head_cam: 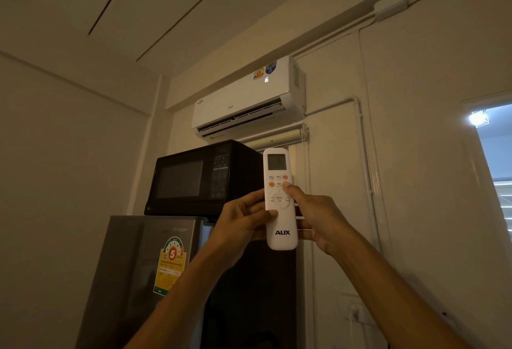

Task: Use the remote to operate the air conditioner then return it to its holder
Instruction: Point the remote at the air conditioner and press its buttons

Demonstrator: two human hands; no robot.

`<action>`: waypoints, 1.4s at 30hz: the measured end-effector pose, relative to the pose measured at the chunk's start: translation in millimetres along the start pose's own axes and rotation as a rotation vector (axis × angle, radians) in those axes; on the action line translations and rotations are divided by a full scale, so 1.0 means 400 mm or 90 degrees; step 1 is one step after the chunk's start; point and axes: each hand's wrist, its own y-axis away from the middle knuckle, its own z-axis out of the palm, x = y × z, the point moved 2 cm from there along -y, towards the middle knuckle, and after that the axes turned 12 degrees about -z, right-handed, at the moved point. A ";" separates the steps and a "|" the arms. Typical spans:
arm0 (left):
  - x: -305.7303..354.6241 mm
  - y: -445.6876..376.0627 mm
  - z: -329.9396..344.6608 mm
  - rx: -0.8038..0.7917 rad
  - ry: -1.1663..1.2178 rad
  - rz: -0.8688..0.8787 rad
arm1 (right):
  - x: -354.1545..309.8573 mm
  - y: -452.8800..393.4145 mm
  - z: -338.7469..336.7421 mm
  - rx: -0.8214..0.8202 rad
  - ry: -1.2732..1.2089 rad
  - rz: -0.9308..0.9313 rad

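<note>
A white AUX remote (279, 210) is held upright in the middle of the head view, pointing up at the white wall air conditioner (243, 102). My left hand (242, 224) grips its left side, thumb across the lower face. My right hand (318, 218) grips its right side, thumb pressed on a button just below the coloured button rows. The air conditioner's louvre is open and a lit figure glows on its front panel. No remote holder is in view.
A black microwave (199, 179) sits on a grey fridge (144, 271) directly below the unit, left of my hands. A dark cabinet (249, 293) stands beside the fridge. A wall socket (353, 310) is at lower right, and a bright window (496, 149) at the right edge.
</note>
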 end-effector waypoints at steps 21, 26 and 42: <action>-0.016 -0.002 -0.012 0.012 0.015 -0.040 | 0.014 -0.003 0.001 -0.004 0.002 0.027; -0.014 -0.002 -0.011 0.016 0.010 -0.039 | 0.012 -0.003 0.000 -0.002 0.006 0.028; -0.019 0.013 -0.012 0.005 0.019 -0.047 | 0.007 0.007 0.001 -0.020 0.013 0.033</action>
